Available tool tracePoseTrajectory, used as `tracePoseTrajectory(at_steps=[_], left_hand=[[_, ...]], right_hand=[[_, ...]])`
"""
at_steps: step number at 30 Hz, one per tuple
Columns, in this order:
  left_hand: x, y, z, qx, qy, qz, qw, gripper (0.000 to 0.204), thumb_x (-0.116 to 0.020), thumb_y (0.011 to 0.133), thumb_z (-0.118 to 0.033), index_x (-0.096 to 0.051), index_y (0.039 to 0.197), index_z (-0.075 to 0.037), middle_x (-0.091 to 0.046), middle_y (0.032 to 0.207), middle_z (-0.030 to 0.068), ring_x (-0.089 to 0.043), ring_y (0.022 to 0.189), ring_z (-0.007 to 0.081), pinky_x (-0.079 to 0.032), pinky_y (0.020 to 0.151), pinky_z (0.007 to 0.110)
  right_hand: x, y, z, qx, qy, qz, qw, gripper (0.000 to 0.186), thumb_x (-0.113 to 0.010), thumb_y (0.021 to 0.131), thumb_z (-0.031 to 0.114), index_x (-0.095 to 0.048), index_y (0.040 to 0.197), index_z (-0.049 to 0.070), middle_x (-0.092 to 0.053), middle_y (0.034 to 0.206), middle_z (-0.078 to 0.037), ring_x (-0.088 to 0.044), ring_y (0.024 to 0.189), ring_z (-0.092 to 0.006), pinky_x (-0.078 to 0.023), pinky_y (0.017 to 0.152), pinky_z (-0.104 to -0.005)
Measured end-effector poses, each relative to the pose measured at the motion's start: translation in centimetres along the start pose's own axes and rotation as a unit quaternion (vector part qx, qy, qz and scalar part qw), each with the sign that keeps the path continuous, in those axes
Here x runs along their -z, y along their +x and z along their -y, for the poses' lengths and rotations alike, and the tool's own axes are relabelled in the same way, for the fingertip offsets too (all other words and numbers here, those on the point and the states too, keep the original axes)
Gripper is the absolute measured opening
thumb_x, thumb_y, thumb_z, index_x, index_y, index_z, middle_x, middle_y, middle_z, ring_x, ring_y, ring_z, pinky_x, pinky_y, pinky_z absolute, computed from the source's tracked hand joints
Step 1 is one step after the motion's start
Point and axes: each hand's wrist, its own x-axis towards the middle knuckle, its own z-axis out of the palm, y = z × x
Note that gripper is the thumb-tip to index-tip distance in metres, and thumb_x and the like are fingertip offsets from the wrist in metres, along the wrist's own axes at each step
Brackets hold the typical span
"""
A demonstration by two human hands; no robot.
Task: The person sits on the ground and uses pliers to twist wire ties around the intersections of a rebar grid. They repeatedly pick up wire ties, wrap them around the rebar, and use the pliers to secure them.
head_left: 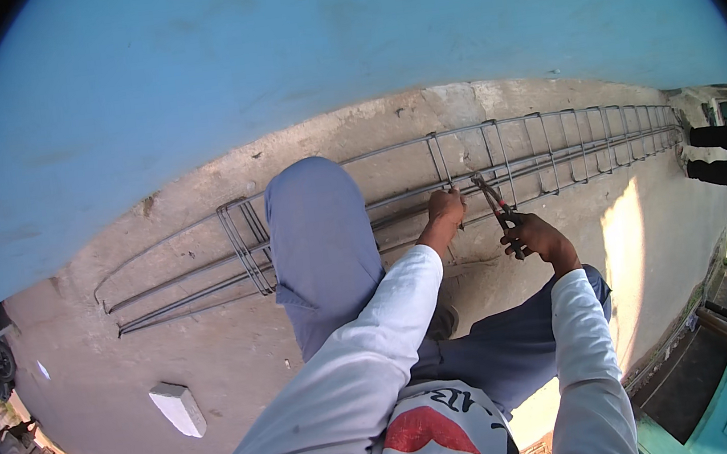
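A long rebar cage point(544, 158) of thin steel bars and square stirrups lies across the floor in front of me. My left hand point(445, 218) is closed at one stirrup point(439, 159), its fingers pinched where that loop meets the lower bars. Wrapped in my right hand point(540, 238) are dark tying pincers point(499, 203) with some red on the handles. Their jaws point up and left, close to the bars just right of my left hand. Whether the jaws touch any wire is too small to tell.
My bent knee point(319, 218) rises over the cage's left part, beside several bunched stirrups point(242, 248). A blue wall point(342, 41) runs along the far side. A white block point(178, 409) lies lower left. Another person's dark-clothed legs point(726, 155) are at the cage's right end.
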Motion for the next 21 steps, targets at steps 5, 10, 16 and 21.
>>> tracePoseTrajectory(at_steps=[5,10,16,21], left_hand=[[1.9,4.6,-0.7,-0.063,0.042,-0.043,0.996,0.037,-0.057,0.105,-0.032,-0.068,0.086,-0.002,-0.063,0.068,0.0084,-0.056,0.053,0.019,-0.04,0.047,0.036],[-0.5,-0.5,-0.7,-0.168,0.574,-0.001,0.801,0.041,-0.055,0.104,-0.039,-0.072,0.111,-0.002,-0.073,0.11,0.0206,-0.071,0.103,0.0341,-0.055,0.084,0.046],[3.4,-2.9,-7.0,-0.137,0.458,0.061,0.876,0.039,-0.055,0.105,-0.039,-0.074,0.113,-0.006,-0.074,0.111,0.0153,-0.071,0.099,0.0305,-0.054,0.087,0.044],[4.2,-4.9,-11.3,-0.159,0.146,0.125,0.968,0.045,-0.051,0.107,-0.049,-0.074,0.114,-0.011,-0.068,0.105,0.0056,-0.06,0.093,0.0211,-0.049,0.088,0.036]], right_hand=[[-2.7,0.2,-0.4,0.062,0.092,0.003,0.994,0.054,-0.065,0.092,0.015,-0.053,0.142,0.004,-0.072,0.101,-0.014,-0.072,0.081,-0.0231,-0.057,0.067,-0.0353],[-1.2,0.3,-4.5,0.069,0.063,-0.057,0.994,0.042,-0.065,0.091,0.017,-0.059,0.128,-0.003,-0.068,0.089,-0.013,-0.068,0.074,-0.0209,-0.052,0.062,-0.0349],[-1.6,0.3,-2.5,0.1,-0.041,-0.077,0.991,0.04,-0.065,0.093,0.024,-0.062,0.122,-0.004,-0.067,0.083,-0.012,-0.063,0.071,-0.0185,-0.049,0.061,-0.0335],[-3.4,0.5,-1.4,0.152,-0.137,-0.065,0.977,0.06,-0.066,0.096,0.038,-0.055,0.142,0.0,-0.069,0.121,-0.026,-0.067,0.114,-0.0287,-0.051,0.095,-0.0391]])
